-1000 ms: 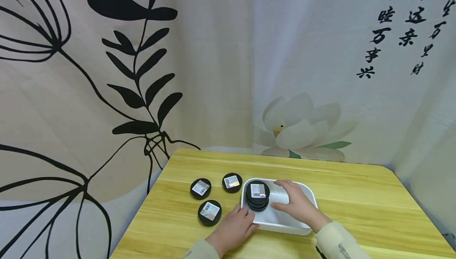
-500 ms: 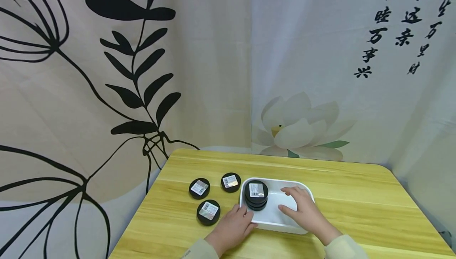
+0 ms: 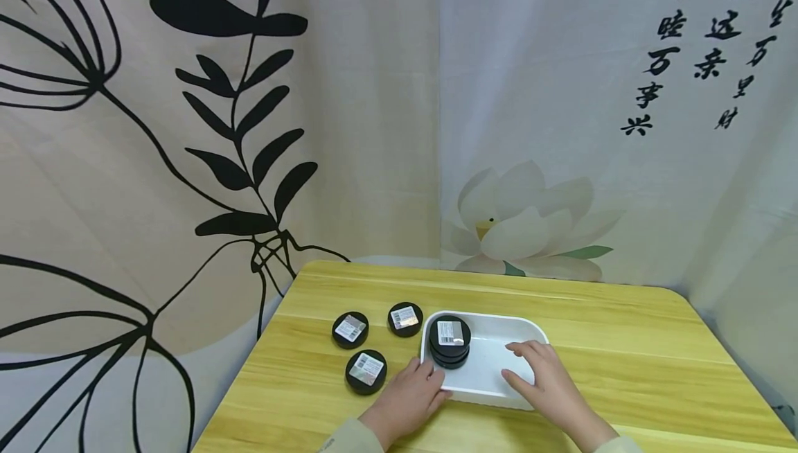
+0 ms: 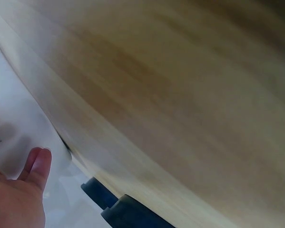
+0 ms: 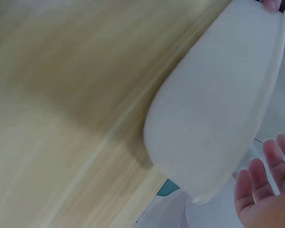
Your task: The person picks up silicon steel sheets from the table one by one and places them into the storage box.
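My left hand (image 3: 408,397) grips the front left corner of a white tray (image 3: 489,395), fingers over the rim and thumb along the outer wall. A stack of black round discs (image 3: 450,335) stands in the tray's left end, a white barcode label on the top one. Over the tray's right end, my right hand (image 3: 548,384) is held with thumb and fingers apart and nothing between them. In the right wrist view its fingers (image 5: 259,178) show beside the tray's outer wall (image 5: 204,109).
Left of the tray lie three more black labelled discs: one at the back (image 3: 405,319), one farther left (image 3: 350,330) and one in front (image 3: 366,372). They rest on a wood-grain table (image 3: 623,349). Behind it hangs a printed curtain (image 3: 374,127).
My right hand has drawn back from beside the stack toward the tray's right end. A white shape between its fingers a second ago no longer shows. My left hand stays at the corner.
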{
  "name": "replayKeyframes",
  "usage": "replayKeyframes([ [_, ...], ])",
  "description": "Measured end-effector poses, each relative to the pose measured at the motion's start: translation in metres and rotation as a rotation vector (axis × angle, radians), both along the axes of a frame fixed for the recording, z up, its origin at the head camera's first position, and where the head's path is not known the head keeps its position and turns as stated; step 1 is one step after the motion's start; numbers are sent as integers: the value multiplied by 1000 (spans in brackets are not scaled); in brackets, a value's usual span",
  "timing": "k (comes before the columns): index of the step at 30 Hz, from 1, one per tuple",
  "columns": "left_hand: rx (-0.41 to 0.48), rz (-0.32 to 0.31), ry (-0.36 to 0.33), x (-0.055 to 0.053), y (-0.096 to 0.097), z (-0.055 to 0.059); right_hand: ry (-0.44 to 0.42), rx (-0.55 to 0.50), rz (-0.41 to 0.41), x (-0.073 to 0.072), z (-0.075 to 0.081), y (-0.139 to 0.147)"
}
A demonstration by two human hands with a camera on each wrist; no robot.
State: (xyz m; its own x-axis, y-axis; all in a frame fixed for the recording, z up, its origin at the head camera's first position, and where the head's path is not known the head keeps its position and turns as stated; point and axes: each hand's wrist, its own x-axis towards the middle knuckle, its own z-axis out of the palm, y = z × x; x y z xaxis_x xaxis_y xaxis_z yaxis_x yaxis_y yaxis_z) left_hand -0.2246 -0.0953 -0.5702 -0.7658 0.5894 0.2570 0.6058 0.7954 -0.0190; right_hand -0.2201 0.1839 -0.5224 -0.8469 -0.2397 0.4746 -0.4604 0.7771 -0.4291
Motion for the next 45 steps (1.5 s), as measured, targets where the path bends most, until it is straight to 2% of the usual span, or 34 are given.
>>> replayKeyframes([
  [5, 3, -9, 11, 0, 0, 0, 59, 19, -14, 6, -5, 5],
  [15, -7, 0, -10, -1, 3, 1, 199, 19, -31, 16, -16, 17],
  [27, -16, 0, -28, -1, 3, 5, 221, 18, -113, 20, -33, 30],
  [37, -18, 15, -50, -3, 2, 2, 59, -38, -150, 23, -40, 29],
  [41, -11, 16, -57, -2, 2, 2, -71, -27, -138, 23, -40, 30],
  [45, -2, 11, -43, 0, 2, 2, -276, -9, -126, 22, -36, 30],
])
